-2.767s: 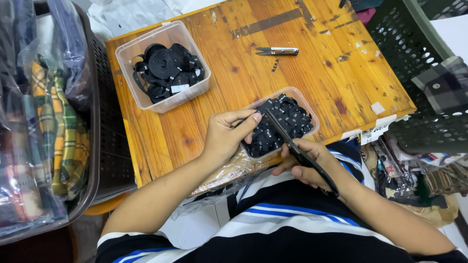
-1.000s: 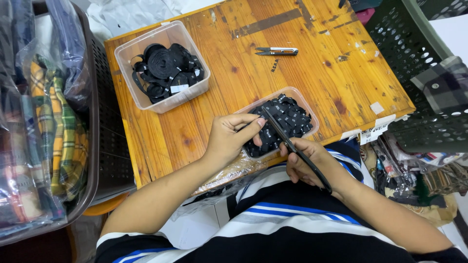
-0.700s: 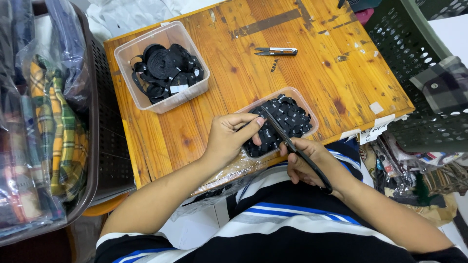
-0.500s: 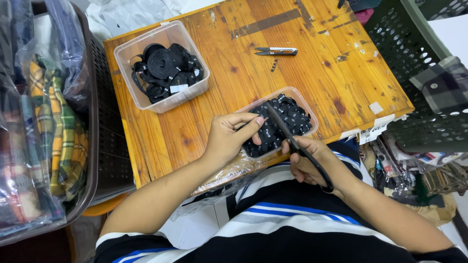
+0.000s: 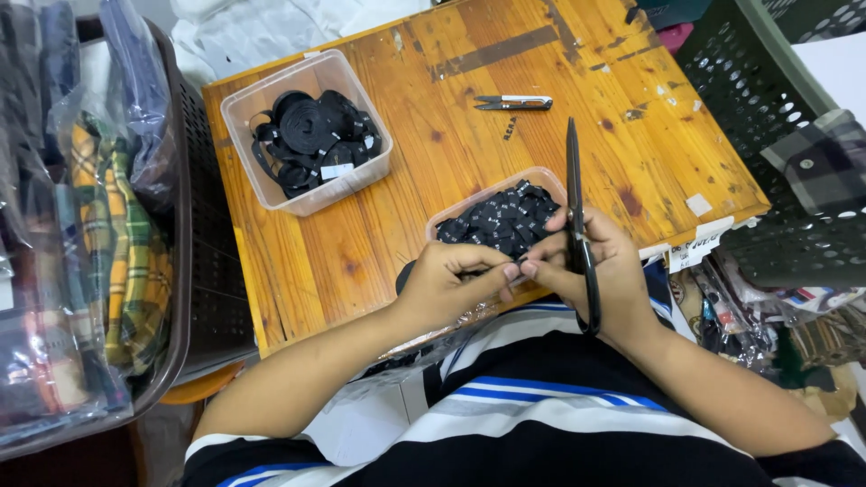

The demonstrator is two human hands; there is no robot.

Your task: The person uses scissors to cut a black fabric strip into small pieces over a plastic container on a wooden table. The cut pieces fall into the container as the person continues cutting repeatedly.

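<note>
My right hand [image 5: 606, 271] grips black scissors [image 5: 575, 207], their closed blades pointing up and away over the wooden table [image 5: 424, 171]. My left hand [image 5: 448, 281] pinches a small black strip at its fingertips, and both hands' fingertips meet near the table's front edge. Just beyond them sits a clear plastic tub [image 5: 451, 219] full of small black labels [image 5: 501, 221].
A second clear tub [image 5: 253, 126] at the back left holds rolls of black ribbon [image 5: 311, 135]. Small thread snips [image 5: 512, 103] lie at the table's back. A brown basket [image 5: 194, 271] with bagged plaid cloth [image 5: 117, 243] stands left; a dark perforated crate [image 5: 767, 108] stands right.
The scissors swung from lying slanted across the label tub to pointing upright. My right hand moved left so its fingertips meet my left hand's.
</note>
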